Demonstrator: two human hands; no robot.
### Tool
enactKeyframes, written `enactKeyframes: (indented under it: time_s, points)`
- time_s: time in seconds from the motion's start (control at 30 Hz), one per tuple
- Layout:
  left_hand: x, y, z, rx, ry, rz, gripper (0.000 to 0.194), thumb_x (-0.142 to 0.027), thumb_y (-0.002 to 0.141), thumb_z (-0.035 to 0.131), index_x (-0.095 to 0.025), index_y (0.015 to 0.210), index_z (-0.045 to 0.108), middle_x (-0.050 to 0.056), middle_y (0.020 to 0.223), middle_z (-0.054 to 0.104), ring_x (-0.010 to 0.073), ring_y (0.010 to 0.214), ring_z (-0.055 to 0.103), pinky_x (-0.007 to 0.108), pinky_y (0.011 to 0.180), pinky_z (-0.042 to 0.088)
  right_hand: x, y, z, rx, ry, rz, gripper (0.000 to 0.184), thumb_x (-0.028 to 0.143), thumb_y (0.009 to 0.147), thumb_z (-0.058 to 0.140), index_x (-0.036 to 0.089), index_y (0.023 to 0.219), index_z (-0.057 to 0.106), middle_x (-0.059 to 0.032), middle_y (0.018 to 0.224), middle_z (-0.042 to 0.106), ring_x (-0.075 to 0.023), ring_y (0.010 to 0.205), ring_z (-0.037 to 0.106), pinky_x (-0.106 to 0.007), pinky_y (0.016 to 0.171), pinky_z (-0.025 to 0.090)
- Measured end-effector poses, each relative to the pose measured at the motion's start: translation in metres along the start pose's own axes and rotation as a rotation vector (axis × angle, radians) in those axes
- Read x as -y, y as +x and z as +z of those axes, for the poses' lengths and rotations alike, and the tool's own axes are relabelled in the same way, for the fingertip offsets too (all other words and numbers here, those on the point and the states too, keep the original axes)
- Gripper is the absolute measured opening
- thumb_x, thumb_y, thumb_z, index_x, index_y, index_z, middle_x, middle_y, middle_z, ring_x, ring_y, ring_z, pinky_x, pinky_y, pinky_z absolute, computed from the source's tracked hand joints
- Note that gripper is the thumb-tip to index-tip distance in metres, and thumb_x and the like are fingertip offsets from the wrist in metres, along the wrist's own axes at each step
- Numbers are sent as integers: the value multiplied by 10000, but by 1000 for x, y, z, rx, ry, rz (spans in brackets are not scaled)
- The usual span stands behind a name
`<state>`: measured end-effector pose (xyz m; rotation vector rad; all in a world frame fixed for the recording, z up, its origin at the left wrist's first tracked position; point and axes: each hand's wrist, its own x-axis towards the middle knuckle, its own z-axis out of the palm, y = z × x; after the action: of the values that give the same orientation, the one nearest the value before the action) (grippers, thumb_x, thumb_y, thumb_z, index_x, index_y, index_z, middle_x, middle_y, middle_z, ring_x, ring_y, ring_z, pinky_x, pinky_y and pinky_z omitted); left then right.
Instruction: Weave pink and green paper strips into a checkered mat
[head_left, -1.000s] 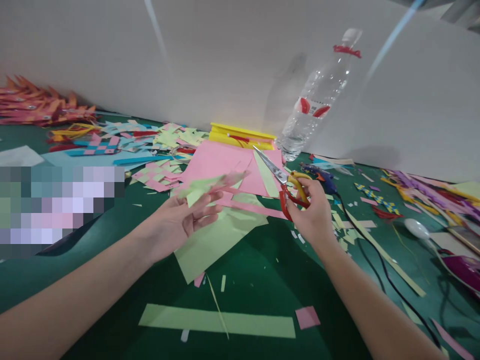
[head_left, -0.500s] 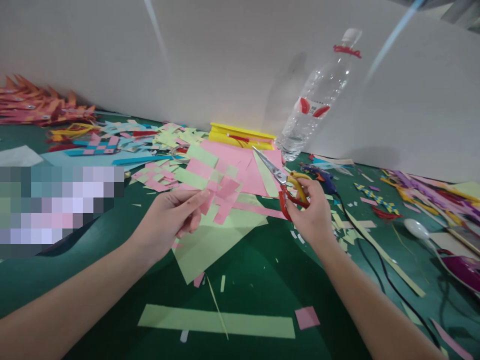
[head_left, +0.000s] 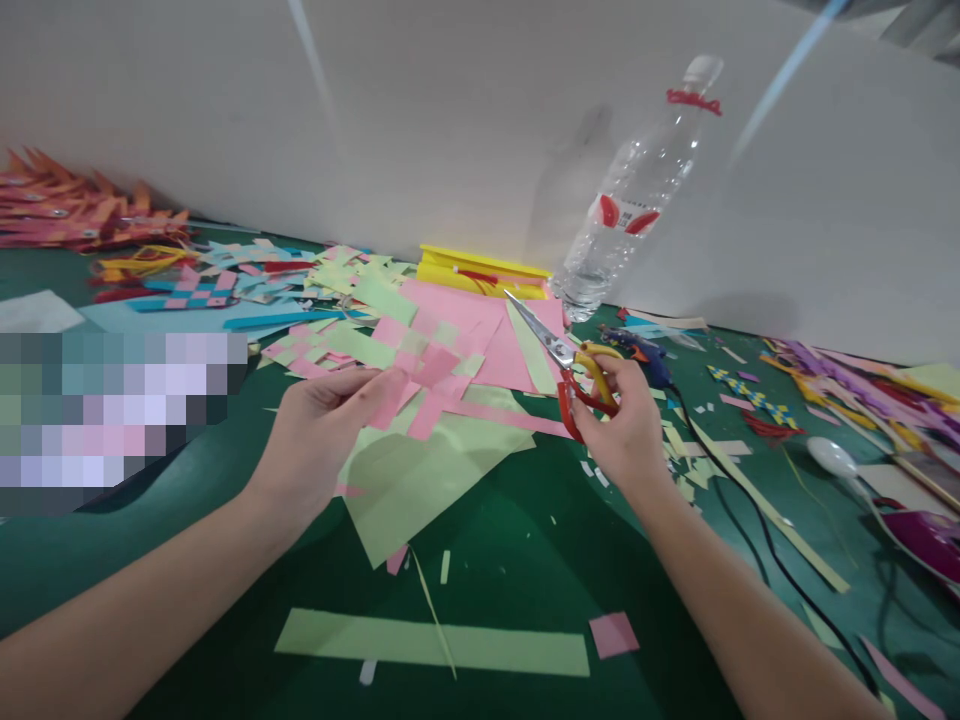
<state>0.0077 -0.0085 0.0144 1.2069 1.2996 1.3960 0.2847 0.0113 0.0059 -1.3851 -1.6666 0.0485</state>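
Observation:
My left hand (head_left: 319, 430) pinches the near left edge of a woven piece of pink and light green paper strips (head_left: 439, 365), whose loose ends stick out on several sides. Held in my right hand (head_left: 626, 425) is a pair of scissors (head_left: 551, 345) with red and yellow handles; its blades look nearly closed and point up and left, apart from the woven piece. Beneath the woven piece lies a light green sheet (head_left: 420, 485), with pink paper (head_left: 510, 350) behind it.
A tilted plastic bottle (head_left: 630, 205) stands by the wall. Right are a glue gun (head_left: 637, 350) with a black cable, paper scraps and a purple and white tool (head_left: 919, 535). A green strip (head_left: 435, 640) and pink square (head_left: 615, 635) lie in front. Orange folded paper (head_left: 82, 210) sits far left.
My left hand has moved slightly left, carrying the woven paper piece with it. My right hand and the scissors have stayed in place.

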Motion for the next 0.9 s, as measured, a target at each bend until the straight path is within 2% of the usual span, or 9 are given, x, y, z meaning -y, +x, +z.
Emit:
enactKeyframes:
  time_s: [0.1, 0.2, 0.27, 0.33, 0.43, 0.53, 0.6, 0.73, 0.9]
  points:
    - [1, 2, 0, -56, -122, -35, 179, -342, 734, 724, -233, 598, 686, -18, 689, 619, 126, 680, 532, 198, 582, 451, -1, 0, 0, 18, 28, -24, 357, 245, 727, 602, 224, 1073, 515, -90, 1112, 584, -198, 832, 573, -365, 688, 520]
    - [2, 3, 1, 2, -175, -149, 114, -346, 731, 718, -244, 679, 715, -12, 756, 653, 143, 720, 573, 210, 587, 477, 0, 0, 0, 54, 44, -77, 348, 242, 742, 595, 227, 1075, 493, -97, 1130, 573, -210, 859, 576, -381, 719, 514]
    - [0, 1, 2, 28, -98, -174, 119, -367, 732, 705, -250, 735, 729, -6, 758, 656, 153, 707, 568, 217, 557, 467, 3, -1, 0, 71, 9, -110, 344, 248, 738, 601, 227, 1062, 487, -101, 1107, 570, -210, 822, 569, -400, 728, 500]
    - [-3, -1, 3, 24, 50, -112, 121, -370, 730, 697, -255, 738, 735, -3, 740, 656, 164, 720, 557, 220, 555, 453, 6, -1, -1, 77, -48, -137, 335, 251, 732, 598, 225, 1047, 486, -97, 1047, 572, -204, 762, 550, -413, 722, 479]
    - [-12, -5, 4, -16, 312, 115, 126, -337, 743, 672, -250, 670, 728, -9, 650, 632, 166, 695, 532, 235, 597, 427, 9, -1, -2, 63, -116, -179, 335, 253, 720, 589, 221, 1036, 481, -91, 989, 574, -214, 750, 542, -423, 728, 454]
    - [-20, -7, 1, -44, 436, 315, 110, -297, 748, 667, -238, 667, 713, -19, 647, 640, 155, 638, 523, 244, 598, 416, 8, -1, -4, 24, -164, -255, 390, 263, 701, 612, 224, 1061, 467, -103, 1036, 579, -261, 867, 570, -440, 777, 436]
    - [-21, -7, -1, -64, 465, 399, 80, -290, 732, 693, -232, 679, 705, -17, 679, 660, 156, 646, 540, 239, 595, 419, 7, -1, -5, -19, -189, -339, 425, 266, 701, 627, 228, 1091, 460, -104, 1049, 587, -290, 952, 571, -449, 815, 420]
    - [-17, -4, -4, -69, 513, 459, 79, -271, 732, 709, -221, 683, 675, -6, 735, 673, 159, 697, 573, 230, 641, 433, 1, 2, -9, -103, -263, -518, 447, 269, 708, 640, 243, 1116, 459, -86, 990, 604, -297, 937, 586, -451, 809, 406]
    - [-17, -3, -2, -65, 504, 445, 92, -272, 732, 710, -226, 671, 659, -7, 735, 672, 167, 710, 582, 241, 677, 448, -8, 5, -13, -77, -375, -542, 448, 337, 689, 644, 264, 1095, 468, -83, 977, 610, -322, 937, 594, -486, 827, 404]
